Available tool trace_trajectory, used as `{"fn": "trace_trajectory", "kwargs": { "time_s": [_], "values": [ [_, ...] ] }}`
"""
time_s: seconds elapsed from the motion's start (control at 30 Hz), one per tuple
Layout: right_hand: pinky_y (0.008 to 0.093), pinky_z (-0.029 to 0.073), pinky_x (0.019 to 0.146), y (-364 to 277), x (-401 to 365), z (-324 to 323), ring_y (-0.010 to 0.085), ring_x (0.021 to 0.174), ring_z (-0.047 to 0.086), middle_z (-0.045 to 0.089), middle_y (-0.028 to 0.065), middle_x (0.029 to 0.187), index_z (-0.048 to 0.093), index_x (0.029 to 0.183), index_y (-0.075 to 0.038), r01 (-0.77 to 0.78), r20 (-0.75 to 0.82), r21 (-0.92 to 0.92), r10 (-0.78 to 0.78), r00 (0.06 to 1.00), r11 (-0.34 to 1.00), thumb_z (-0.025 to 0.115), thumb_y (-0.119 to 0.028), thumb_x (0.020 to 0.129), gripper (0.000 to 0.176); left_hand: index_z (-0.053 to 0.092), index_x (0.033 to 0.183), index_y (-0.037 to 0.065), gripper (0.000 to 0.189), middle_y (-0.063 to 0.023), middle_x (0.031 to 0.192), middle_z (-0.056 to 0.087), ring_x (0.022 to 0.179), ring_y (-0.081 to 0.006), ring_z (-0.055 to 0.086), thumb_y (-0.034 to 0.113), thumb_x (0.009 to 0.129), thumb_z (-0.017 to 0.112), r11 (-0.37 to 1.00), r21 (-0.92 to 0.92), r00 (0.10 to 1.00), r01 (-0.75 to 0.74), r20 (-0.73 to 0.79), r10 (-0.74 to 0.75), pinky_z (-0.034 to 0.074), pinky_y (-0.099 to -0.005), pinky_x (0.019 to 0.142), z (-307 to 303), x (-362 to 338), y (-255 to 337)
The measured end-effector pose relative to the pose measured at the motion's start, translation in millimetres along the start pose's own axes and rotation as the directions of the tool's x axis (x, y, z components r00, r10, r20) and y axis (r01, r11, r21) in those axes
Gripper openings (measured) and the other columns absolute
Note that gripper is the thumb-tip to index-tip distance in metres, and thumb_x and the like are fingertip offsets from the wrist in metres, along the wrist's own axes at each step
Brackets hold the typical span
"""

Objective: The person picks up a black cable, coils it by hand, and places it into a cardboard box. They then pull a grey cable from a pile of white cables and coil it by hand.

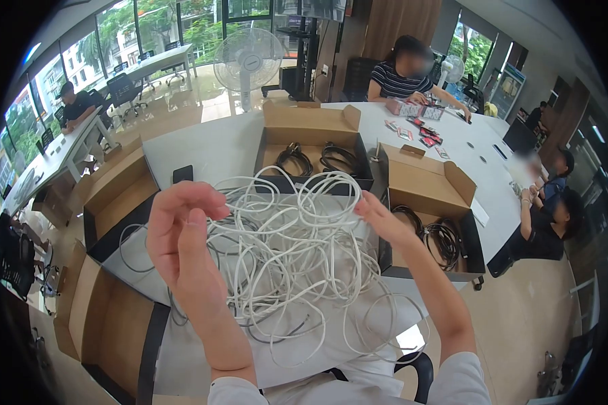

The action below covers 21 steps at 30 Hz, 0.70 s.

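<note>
A large tangle of white cables (284,236) lies across the table in front of me, with some grey cable mixed in on the left. My left hand (186,239) is raised at the tangle's left side, fingers bent and thumb apart, and I see nothing in its grasp. On the other side, my right hand (384,219) has its fingertips pinched on a loop of the white cable at the upper right of the pile. Several loops stand up off the table near that hand, and others hang toward the table's front edge.
Beyond the tangle an open box (315,183) holds two coiled black cables; another open box (432,273) with black coils stands right. Two open boxes (118,233) line the left. A black phone-like object (182,174) lies behind my left hand. Across the table sits a person (402,74) with small packets.
</note>
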State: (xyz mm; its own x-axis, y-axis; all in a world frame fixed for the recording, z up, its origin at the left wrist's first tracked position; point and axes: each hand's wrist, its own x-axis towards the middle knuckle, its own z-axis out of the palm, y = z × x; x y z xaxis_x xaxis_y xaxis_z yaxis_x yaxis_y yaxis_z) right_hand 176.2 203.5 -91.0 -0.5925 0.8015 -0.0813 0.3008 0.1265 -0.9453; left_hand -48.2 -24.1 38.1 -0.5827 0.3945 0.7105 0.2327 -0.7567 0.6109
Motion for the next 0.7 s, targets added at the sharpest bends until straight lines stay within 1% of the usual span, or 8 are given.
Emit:
{"fn": "trace_trajectory", "kwargs": {
  "time_s": [0.03,0.13,0.17,0.27,0.37,0.47,0.57,0.7],
  "values": [
    [0.0339,0.036,0.1,-16.7,-5.1,9.6,0.0197,0.118,0.049,0.049,0.0147,0.13,0.019,0.144,-0.001,0.057,0.098,0.077,-0.065,0.993,0.995,0.043,-0.043,0.098,0.067,0.058,0.099,-0.002,0.017,-0.008,0.087,0.061,0.077,-0.0122,0.053,0.007,0.086,0.05,1.0,-0.016,1.0,-0.003,0.004,0.003,0.042,-0.0248,0.073,-0.3,0.8,-1.0],
    [0.0347,0.038,0.098,-18.7,3.1,27.2,0.0199,0.108,0.054,0.054,0.0162,0.123,0.022,0.141,-0.001,0.003,0.268,0.211,-0.061,0.962,0.977,0.044,-0.041,0.098,0.063,0.058,0.098,-0.002,0.016,-0.0077,0.087,0.061,0.076,-0.0118,0.053,0.007,0.086,0.05,0.999,-0.049,1.0,0.015,0.015,-0.014,0.042,-0.0243,0.072,2.5,-1.8,-2.7],
    [0.0357,0.039,0.097,-20.2,2.7,35.6,0.0227,0.106,0.056,0.056,0.02,0.119,0.019,0.141,0.0,0.035,0.239,0.127,-0.065,0.969,0.991,0.053,-0.036,0.094,0.068,0.058,0.098,-0.002,0.016,-0.0076,0.087,0.061,0.076,-0.0116,0.053,0.007,0.086,0.051,0.998,-0.057,0.999,0.025,0.02,-0.024,0.042,-0.0241,0.072,5.1,-2.8,-2.9],
    [0.0388,0.038,0.099,-26.6,-5.1,57.3,0.0293,0.113,0.054,0.052,0.0252,0.122,0.01,0.142,0.001,0.065,0.315,-0.026,-0.054,0.947,0.998,0.067,-0.035,0.086,0.087,0.058,0.098,-0.002,0.016,-0.0071,0.086,0.061,0.076,-0.0113,0.054,0.007,0.087,0.051,0.999,-0.01,0.997,0.046,0.055,-0.046,0.043,-0.0237,0.072,13.4,-6.5,-1.4],
    [0.0404,0.038,0.101,-23.3,-12.6,73.8,0.0364,0.116,0.052,0.048,0.0302,0.126,0.004,0.143,0.0,0.313,0.439,-0.235,-0.187,0.879,0.92,0.076,-0.038,0.075,0.107,0.058,0.098,-0.002,0.016,-0.0063,0.085,0.061,0.076,-0.0111,0.054,0.008,0.087,0.052,0.999,0.01,0.996,0.053,0.065,-0.054,0.043,-0.0238,0.071,13.6,-7.9,0.4],
    [0.0388,0.037,0.102,-21.5,-13.2,80.7,0.0404,0.117,0.051,0.043,0.0335,0.131,0.001,0.143,0.001,0.313,0.49,-0.309,-0.132,0.862,0.898,0.079,-0.041,0.069,0.116,0.058,0.097,-0.001,0.016,-0.0064,0.084,0.06,0.074,-0.0112,0.054,0.009,0.087,0.052,0.999,-0.037,0.999,0.027,0.044,-0.026,0.043,-0.0236,0.07,12.0,-8.3,5.0],
    [0.0387,0.045,0.093,-26.4,-8.4,82.7,0.0415,0.109,0.056,0.054,0.0306,0.119,0.013,0.139,0.006,0.299,0.426,-0.454,-0.09,0.9,0.84,0.079,-0.04,0.061,0.112,0.056,0.095,-0.002,0.015,-0.008,0.08,0.058,0.071,-0.0136,0.053,0.011,0.087,0.052,0.999,-0.035,1.0,-0.016,0.012,0.017,0.042,-0.0245,0.066,6.7,-9.9,10.9],
    [0.0391,0.049,0.082,-20.3,-3.4,95.0,0.0366,0.093,0.063,0.063,0.0223,0.101,0.026,0.135,-0.002,0.203,0.247,-0.525,-0.08,0.966,0.827,0.075,-0.029,0.06,0.094,0.053,0.089,-0.002,0.013,-0.0097,0.073,0.052,0.065,-0.0172,0.051,0.01,0.087,0.048,0.88,-0.44,0.982,0.177,0.14,-0.128,0.041,-0.027,0.059,-0.4,-15.9,33.4]
  ]
}}
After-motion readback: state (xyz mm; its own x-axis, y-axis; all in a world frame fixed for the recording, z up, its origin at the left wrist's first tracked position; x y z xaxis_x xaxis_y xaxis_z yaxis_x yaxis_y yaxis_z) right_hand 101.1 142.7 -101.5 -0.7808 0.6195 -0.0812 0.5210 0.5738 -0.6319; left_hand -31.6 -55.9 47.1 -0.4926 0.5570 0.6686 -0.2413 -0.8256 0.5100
